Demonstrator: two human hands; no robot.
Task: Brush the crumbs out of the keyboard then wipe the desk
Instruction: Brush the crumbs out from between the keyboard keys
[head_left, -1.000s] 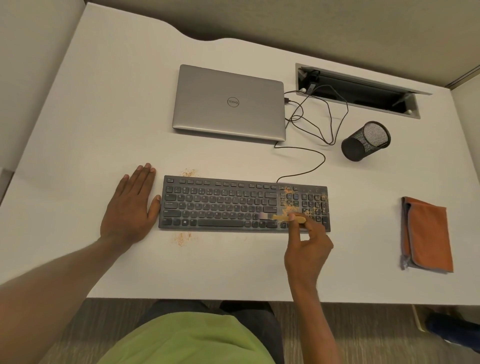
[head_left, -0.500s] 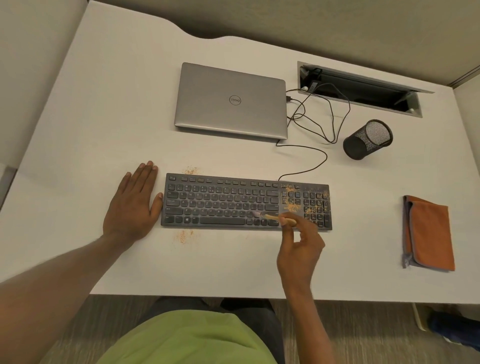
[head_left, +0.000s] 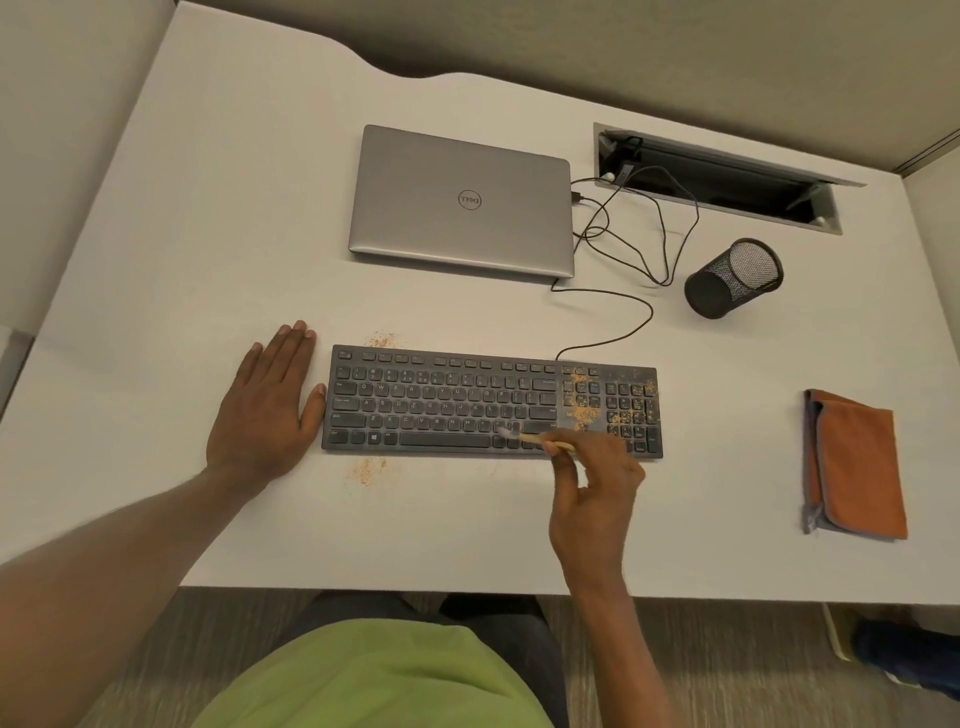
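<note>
A dark grey keyboard (head_left: 441, 400) lies across the middle of the white desk (head_left: 208, 218). Orange crumbs (head_left: 584, 410) cover its right part around the number pad. More crumbs lie on the desk in front of the keyboard (head_left: 368, 470) and behind it (head_left: 382, 340). My right hand (head_left: 592, 493) pinches a small wooden-handled brush (head_left: 535, 439), its pale bristles on the bottom key rows. My left hand (head_left: 265, 405) lies flat on the desk, thumb against the keyboard's left end. A folded orange cloth (head_left: 857, 462) lies at the right.
A shut silver laptop (head_left: 462, 202) sits behind the keyboard, with black cables (head_left: 639, 244) running to an open cable tray (head_left: 727, 176). A black mesh pen cup (head_left: 732, 278) stands right of the laptop. The desk's front edge is close to my body.
My right hand and the brush have shifted left along the keyboard's bottom rows, from the number pad edge toward the space bar end. My left hand has stayed in place.
</note>
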